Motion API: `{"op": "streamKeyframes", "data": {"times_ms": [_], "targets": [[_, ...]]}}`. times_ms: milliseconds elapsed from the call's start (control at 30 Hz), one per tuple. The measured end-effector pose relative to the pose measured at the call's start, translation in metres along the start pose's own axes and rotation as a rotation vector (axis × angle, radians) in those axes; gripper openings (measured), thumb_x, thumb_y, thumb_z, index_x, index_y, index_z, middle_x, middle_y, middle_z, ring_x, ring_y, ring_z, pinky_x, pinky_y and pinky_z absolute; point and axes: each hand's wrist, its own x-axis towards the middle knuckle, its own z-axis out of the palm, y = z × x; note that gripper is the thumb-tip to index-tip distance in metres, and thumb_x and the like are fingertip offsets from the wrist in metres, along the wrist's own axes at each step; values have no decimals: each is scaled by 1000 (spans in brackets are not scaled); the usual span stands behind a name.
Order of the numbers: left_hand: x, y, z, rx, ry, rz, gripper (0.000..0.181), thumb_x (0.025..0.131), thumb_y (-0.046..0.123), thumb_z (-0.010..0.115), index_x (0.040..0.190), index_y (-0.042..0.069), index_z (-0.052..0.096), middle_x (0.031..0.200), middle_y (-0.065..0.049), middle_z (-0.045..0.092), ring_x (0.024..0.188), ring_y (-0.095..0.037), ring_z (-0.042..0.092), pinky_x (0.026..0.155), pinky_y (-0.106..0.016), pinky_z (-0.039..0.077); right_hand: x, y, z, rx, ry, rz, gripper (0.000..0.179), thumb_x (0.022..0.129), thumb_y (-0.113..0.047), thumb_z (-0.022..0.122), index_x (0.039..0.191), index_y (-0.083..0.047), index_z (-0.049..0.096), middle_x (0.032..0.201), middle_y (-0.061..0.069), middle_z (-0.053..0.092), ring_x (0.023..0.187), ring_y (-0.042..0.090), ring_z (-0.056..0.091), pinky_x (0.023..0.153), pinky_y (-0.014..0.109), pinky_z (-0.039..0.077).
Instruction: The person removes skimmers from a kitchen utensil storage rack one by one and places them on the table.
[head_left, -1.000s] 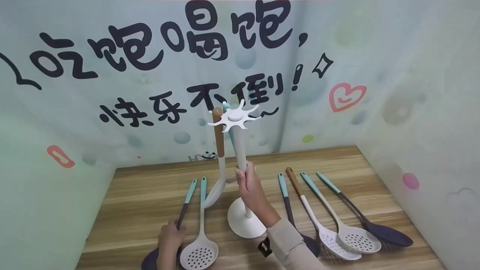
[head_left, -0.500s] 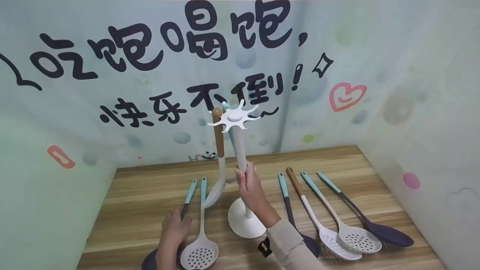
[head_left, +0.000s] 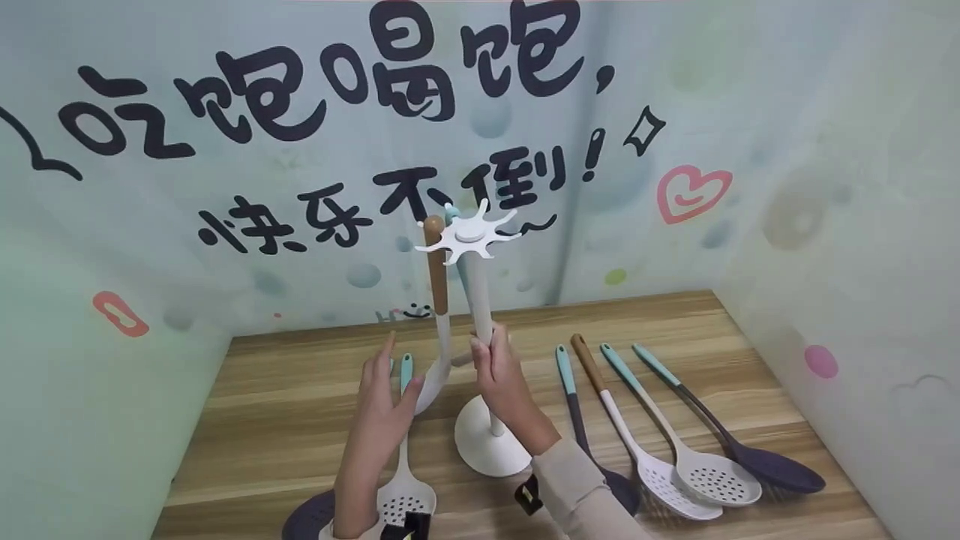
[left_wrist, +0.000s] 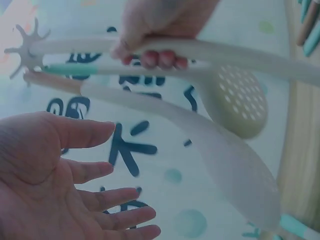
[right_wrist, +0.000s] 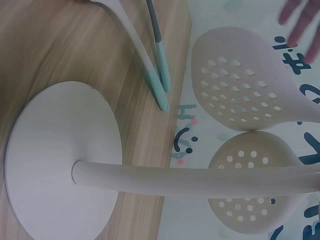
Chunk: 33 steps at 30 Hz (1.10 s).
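Note:
My right hand (head_left: 510,382) grips the white post of a utensil stand (head_left: 484,300), whose round base is on the table. From its spiked top hang a wooden-handled white slotted spoon (head_left: 438,285) and a teal-handled beige skimmer (left_wrist: 240,100), mostly hidden behind the post in the head view. My left hand (head_left: 379,420) is raised beside the slotted spoon's bowl, fingers spread, palm facing the stand and nothing in it. Below that hand lie another beige skimmer (head_left: 409,499) and a dark utensil (head_left: 307,517), largely covered by the forearm.
Right of the stand lie a dark teal-handled utensil (head_left: 576,409), a white slotted spoon (head_left: 626,431) with wooden handle, a beige skimmer (head_left: 716,476) and a dark spoon (head_left: 776,466). A printed curtain (head_left: 300,180) encloses the wooden table (head_left: 255,397).
My left hand has slid up along the dark utensil's handle, then lifted and spread its fingers near the hanging slotted spoon. My right hand and the stand have stayed put.

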Motion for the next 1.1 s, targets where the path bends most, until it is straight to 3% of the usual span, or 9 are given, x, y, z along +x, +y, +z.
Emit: {"op": "streamKeyframes", "data": {"times_ms": [200, 433, 567, 800, 967, 1100], "targets": [[6, 19, 7, -72, 52, 53, 72, 92, 24, 59, 149, 11, 17, 149, -21, 22, 138, -38, 21, 106, -61, 23, 0, -5, -2, 10, -7, 36, 24, 101, -16, 39, 119, 0, 37, 85, 2, 41, 74, 12, 42, 65, 23, 41], [18, 22, 21, -185, 103, 122, 88, 82, 19, 69, 149, 11, 13, 151, -20, 14, 139, -39, 17, 102, -64, 27, -1, -1, 0, -4, -6, 39, 25, 101, -19, 39, 120, -3, 37, 86, 3, 41, 74, 12, 42, 67, 25, 42], [25, 22, 28, -266, 78, 102, 93, 80, 24, 72, 149, 19, 12, 153, -16, 10, 140, -38, 14, 99, -64, 31, -1, 0, 0, -9, -2, 28, 26, 100, -19, 40, 120, -2, 37, 86, 5, 42, 73, 12, 42, 64, 23, 41], [32, 18, 41, -355, 22, 97, 86, 82, 26, 71, 148, 28, 16, 148, -10, 31, 135, -31, 33, 105, -60, 26, 0, -1, 1, 13, -2, 19, 25, 100, -12, 39, 121, 1, 36, 93, 7, 44, 74, 11, 41, 67, 23, 41], [33, 18, 47, -367, 25, 121, 80, 86, 22, 67, 148, 18, 16, 133, -16, 48, 125, -33, 45, 102, -56, 34, 1, -1, 1, 11, 5, -8, 24, 100, -13, 40, 120, 1, 37, 92, 8, 45, 75, 12, 42, 66, 23, 42], [32, 18, 49, -354, 23, 113, 72, 90, 24, 61, 148, 13, 18, 122, -16, 53, 118, -32, 49, 100, -53, 38, 0, -1, 0, 31, -18, 8, 26, 101, -18, 38, 120, 0, 36, 99, 10, 48, 85, 14, 51, 74, 26, 48]]}}
